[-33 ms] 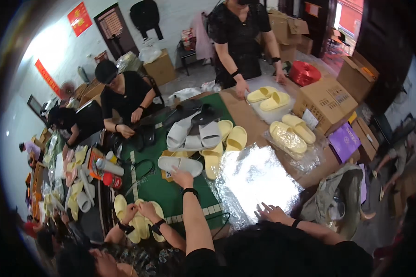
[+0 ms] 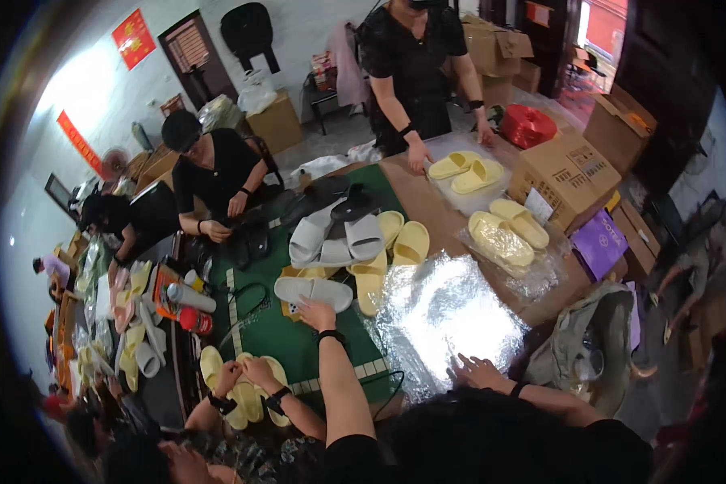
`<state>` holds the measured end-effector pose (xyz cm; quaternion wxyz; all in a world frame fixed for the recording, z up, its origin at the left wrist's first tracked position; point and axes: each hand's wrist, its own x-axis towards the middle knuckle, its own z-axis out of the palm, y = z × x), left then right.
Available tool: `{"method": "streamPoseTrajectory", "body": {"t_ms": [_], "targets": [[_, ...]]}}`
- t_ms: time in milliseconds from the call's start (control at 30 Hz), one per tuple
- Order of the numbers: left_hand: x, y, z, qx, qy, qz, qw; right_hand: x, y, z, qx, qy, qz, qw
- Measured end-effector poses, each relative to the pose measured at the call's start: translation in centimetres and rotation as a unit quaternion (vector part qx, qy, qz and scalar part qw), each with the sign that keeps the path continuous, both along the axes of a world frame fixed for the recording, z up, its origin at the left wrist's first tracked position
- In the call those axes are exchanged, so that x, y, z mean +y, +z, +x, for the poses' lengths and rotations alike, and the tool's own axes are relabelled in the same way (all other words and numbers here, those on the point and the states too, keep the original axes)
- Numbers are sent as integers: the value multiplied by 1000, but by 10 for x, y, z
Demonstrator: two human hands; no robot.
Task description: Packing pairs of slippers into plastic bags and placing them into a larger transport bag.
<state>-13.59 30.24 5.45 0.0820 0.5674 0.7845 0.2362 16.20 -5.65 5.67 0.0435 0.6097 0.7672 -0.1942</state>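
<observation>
My left hand (image 2: 318,315) reaches to the middle of the table, its fingers closed on the near edge of a light grey slipper (image 2: 324,294). My right hand (image 2: 481,374) lies with fingers spread on the near right part of a stack of shiny clear plastic bags (image 2: 427,315). Beyond the left hand is a heap of grey slippers (image 2: 365,236), with black slippers (image 2: 355,202) on top and yellow slippers (image 2: 411,242) beside it. The left hand's thumb and fingertips are partly hidden.
Across the table a person handles yellow slippers (image 2: 477,175) on plastic; a bagged yellow pair (image 2: 500,240) lies nearer. At my left another person's hands (image 2: 242,373) work over yellow slippers. A carton (image 2: 569,177), a red twine roll (image 2: 528,127) and a grey sack (image 2: 577,343) stand right.
The whole view has shifted very slightly. Both of my hands keep their places, the left at the grey slipper and the right on the plastic bags.
</observation>
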Motion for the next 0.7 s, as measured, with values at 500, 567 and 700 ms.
{"method": "streamPoseTrajectory", "body": {"t_ms": [500,567,700], "targets": [[-1,31,31,-184,15,-3,983,-1,-9,3,62,-141,-69,986],[15,34,-15,-233,-23,55,971,5,-14,-5,84,-97,-33,991],[7,102,23,-266,-169,137,939,1,-18,2,57,-91,-31,994]]}}
